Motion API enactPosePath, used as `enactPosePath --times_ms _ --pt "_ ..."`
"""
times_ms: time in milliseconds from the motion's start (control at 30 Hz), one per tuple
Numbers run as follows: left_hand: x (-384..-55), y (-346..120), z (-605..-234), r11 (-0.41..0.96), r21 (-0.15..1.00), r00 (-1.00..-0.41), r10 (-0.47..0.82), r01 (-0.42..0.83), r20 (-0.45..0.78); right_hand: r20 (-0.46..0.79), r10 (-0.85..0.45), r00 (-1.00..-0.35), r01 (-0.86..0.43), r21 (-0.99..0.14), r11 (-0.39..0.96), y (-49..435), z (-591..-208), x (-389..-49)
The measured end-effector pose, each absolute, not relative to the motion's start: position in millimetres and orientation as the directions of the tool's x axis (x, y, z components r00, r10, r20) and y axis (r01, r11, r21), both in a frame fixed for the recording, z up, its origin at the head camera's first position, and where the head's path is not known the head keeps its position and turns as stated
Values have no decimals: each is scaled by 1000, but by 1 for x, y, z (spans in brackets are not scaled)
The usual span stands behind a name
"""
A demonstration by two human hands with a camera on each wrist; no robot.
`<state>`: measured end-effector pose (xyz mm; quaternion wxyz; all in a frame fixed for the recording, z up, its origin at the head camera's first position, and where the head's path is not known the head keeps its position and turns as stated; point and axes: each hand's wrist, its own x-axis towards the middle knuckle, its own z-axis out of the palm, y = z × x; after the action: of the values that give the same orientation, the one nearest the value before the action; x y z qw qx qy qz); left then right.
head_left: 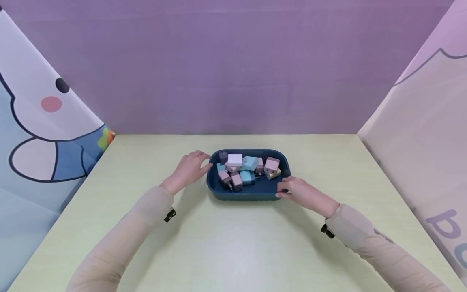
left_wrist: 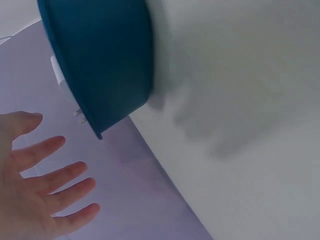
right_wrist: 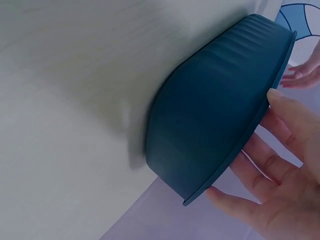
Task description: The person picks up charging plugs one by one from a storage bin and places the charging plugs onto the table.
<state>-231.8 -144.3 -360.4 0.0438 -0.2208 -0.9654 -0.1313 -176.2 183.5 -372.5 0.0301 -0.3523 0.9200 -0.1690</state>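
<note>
The left hand [left_wrist: 32,192], fingers [left_wrist: 67,174] spread, is apart from a blue tub [left_wrist: 107,65]. What seems a white plug [left_wrist: 59,76] shows beyond it.

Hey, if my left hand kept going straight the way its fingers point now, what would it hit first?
Probably the left-end rim of the dark blue tray. The left wrist view shows the left hand apart from it; depth is unclear, so it might pass over toward the plugs.
</note>
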Motion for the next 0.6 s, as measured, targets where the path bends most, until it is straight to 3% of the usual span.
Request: enactPosePath --times_ms 600 --pt "-250 -110 -331 835 172 -849 528 523 16 23 -683 -730 -651 -328 685 180 -371 -178"
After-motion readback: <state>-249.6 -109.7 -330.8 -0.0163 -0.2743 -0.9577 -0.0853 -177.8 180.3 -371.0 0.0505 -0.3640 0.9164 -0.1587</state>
